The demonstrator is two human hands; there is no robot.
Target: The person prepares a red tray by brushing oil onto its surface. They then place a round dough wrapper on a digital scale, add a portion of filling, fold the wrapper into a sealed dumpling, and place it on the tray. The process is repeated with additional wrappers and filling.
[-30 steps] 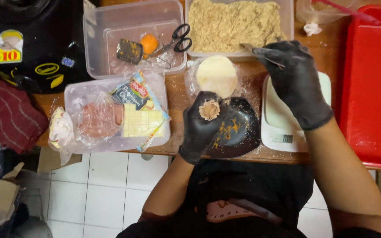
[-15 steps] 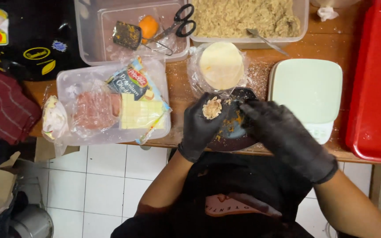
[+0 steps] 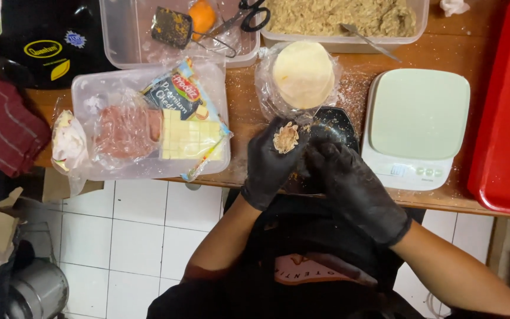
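A long red plastic tray [image 3: 506,112] lies at the right end of the wooden table [image 3: 426,44], beside a pale green kitchen scale [image 3: 415,127]. A clear tub of minced filling [image 3: 343,18] sits at the far edge, with a stack of round dough wrappers [image 3: 303,74] in front. The black-gloved left hand [image 3: 273,162] has its fingers clamped around a small filled dumpling [image 3: 285,137], held above the table's near edge. The black-gloved right hand [image 3: 349,180] touches it, fingers curled together.

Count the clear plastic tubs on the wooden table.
3: clear plastic scissors tub top left, clear plastic filling tub top centre, clear plastic cheese tub in front. More could sit out of frame.
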